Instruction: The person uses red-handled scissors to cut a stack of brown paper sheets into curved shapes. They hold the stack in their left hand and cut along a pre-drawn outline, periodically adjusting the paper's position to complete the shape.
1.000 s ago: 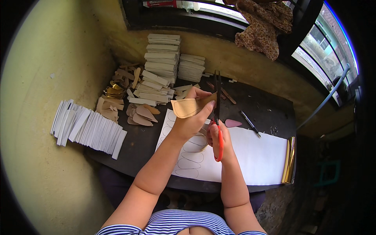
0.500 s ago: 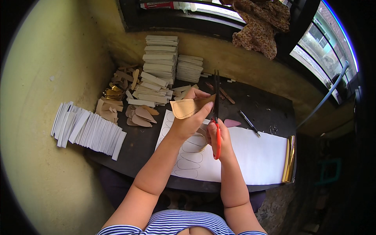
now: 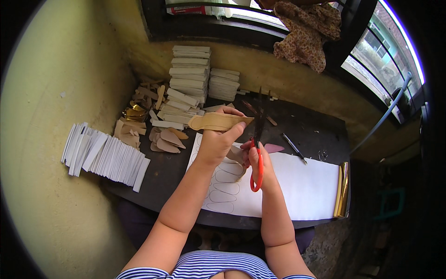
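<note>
My left hand point(image 3: 217, 145) pinches a tan sheet piece point(image 3: 211, 122) with a rounded end at left and a drawn outline on it. In my right hand point(image 3: 264, 163) are scissors with red handles point(image 3: 254, 185); their dark blades point away from me, slightly parted, just right of the piece's tip. A brown curled strip shows between my hands, partly hidden, so I cannot tell if it is held. Below them lies a white sheet point(image 3: 297, 190) with drawn ovals on its left part and a gold rolled end point(image 3: 344, 190) at right.
White strips stand in a row point(image 3: 111, 158) at left. Tall white stacks point(image 3: 189, 69) rise at the back, beside tan cut-outs point(image 3: 166, 138) and scraps. A pen point(image 3: 295, 148) and a pink cut-out point(image 3: 274, 148) lie right of my hands. Walls border the table left and behind.
The tan piece has turned and shifted left, its rounded end now farther out. The scissors' blades have swung right, away from the piece, and parted a little.
</note>
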The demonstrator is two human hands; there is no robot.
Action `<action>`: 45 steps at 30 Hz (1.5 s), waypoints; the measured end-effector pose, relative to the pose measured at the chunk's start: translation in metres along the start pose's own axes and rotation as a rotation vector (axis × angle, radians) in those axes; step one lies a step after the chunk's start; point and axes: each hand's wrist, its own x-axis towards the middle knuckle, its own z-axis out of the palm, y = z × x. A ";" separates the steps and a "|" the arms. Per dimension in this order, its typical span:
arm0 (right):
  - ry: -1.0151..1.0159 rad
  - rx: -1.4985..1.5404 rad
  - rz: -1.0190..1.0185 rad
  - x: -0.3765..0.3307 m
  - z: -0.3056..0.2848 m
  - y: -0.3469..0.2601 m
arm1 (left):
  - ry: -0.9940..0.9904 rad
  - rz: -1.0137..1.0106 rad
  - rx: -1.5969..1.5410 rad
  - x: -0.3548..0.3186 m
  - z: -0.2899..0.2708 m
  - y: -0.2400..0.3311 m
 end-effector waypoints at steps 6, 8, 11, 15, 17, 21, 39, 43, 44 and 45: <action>-0.054 -0.121 -0.008 -0.004 0.008 -0.004 | 0.145 -0.133 -0.189 0.001 0.001 0.005; -0.050 -0.149 0.005 -0.005 0.010 -0.006 | 0.163 -0.142 -0.212 0.002 0.002 0.005; -0.042 -0.133 0.029 -0.004 0.009 -0.005 | 0.145 -0.141 -0.183 0.001 0.005 0.003; -0.031 -0.084 0.016 -0.003 0.008 -0.001 | 0.077 -0.065 -0.126 0.000 0.007 -0.009; -0.038 -0.070 0.027 -0.003 0.007 0.002 | 0.100 -0.041 -0.081 -0.001 0.010 -0.012; -0.037 -0.057 -0.040 -0.003 0.009 0.005 | 0.166 -0.021 0.004 -0.007 0.019 -0.008; -0.029 -0.059 -0.068 -0.005 0.010 0.002 | 0.208 0.082 -0.063 -0.009 0.024 -0.014; -0.034 -0.067 -0.042 -0.005 0.009 0.001 | 0.210 0.070 -0.083 -0.010 0.024 -0.013; -0.036 -0.067 -0.036 -0.005 0.009 0.001 | 0.208 0.071 -0.084 -0.009 0.024 -0.013; -0.030 -0.066 -0.029 -0.005 0.009 0.001 | 0.205 0.071 -0.086 -0.009 0.024 -0.013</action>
